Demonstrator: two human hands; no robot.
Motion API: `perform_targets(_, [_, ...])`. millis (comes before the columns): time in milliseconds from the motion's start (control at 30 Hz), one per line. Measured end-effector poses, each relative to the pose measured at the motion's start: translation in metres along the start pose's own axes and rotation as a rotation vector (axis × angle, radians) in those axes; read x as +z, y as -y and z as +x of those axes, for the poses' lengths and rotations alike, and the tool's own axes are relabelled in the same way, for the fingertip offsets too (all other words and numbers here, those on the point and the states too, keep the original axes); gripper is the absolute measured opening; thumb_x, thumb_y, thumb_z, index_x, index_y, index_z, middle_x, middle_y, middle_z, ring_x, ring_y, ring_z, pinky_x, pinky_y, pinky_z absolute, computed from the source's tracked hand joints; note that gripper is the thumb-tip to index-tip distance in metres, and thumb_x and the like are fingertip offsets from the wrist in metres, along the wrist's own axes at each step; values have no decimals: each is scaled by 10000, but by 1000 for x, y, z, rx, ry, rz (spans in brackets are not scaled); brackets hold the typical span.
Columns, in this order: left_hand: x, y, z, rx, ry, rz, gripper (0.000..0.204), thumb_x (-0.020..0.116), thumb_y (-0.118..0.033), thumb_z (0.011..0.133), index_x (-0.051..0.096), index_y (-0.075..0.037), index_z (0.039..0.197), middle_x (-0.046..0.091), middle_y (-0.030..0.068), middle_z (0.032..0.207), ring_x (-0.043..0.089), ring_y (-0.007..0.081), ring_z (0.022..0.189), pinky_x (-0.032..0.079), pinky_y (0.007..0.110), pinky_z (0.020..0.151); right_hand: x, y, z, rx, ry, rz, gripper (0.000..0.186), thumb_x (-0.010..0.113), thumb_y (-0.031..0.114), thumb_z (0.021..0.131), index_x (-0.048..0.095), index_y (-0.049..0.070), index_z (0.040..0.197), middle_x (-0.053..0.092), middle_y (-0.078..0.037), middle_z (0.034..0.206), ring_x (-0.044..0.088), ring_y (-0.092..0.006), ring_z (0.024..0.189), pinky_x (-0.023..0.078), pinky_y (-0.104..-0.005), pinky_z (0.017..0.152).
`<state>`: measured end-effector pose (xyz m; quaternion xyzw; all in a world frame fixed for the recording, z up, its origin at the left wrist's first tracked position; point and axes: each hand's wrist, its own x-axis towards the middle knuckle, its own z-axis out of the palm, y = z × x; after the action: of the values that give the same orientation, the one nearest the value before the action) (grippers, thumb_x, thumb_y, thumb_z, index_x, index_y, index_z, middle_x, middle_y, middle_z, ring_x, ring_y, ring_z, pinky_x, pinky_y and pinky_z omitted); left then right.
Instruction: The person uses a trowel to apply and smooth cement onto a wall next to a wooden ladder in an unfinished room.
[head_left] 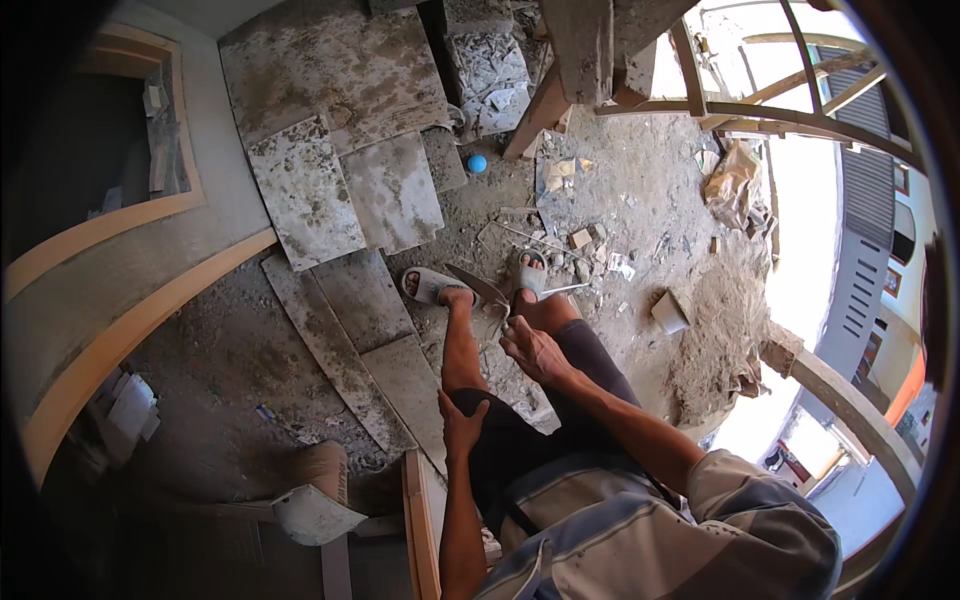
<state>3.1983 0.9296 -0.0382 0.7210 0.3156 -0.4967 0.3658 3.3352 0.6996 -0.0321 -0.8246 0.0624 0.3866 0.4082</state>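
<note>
My right hand [535, 350] is closed around the handle of a trowel [478, 286]. Its dark pointed blade slants up and left, above the floor between my feet, and the fist covers most of the handle. My left hand [462, 425] rests against my left thigh, near the knee, with thumb and fingers apart and nothing in it. Both feet wear grey sandals [430, 287]. Broken masonry chunks [582, 250] lie scattered just beyond my right foot.
Stained boards [345, 190] cover the floor at the left, beside a wall with a wood-framed opening [110, 225]. A small blue ball [477, 163] lies beyond my feet. At the right are a sand heap [722, 330], a square container [670, 312] and a crumpled sack [735, 185].
</note>
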Motion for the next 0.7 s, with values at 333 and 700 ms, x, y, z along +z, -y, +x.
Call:
perform_targets(333, [48,-15,-35,-50,25,208,1174,727,-553,858,76,40,1634,262,356,1630,338,479,1492,310,468,1218,-6,-131,-162,327,-217,281,514,642,441,991,551,16,1265,702,-298,1004,679,-491,996,523,-541,850])
perform_targets(700, [151,-163,-143,338,2,642,640,654,-261,932,485,-30,1504,567,279,1441,537,424,1348,404,446,1143,-75,-315,-360,679,-1026,1486,248,687,261,987,509,87,987,534,-5,663,516,-115,472,427,-289,411])
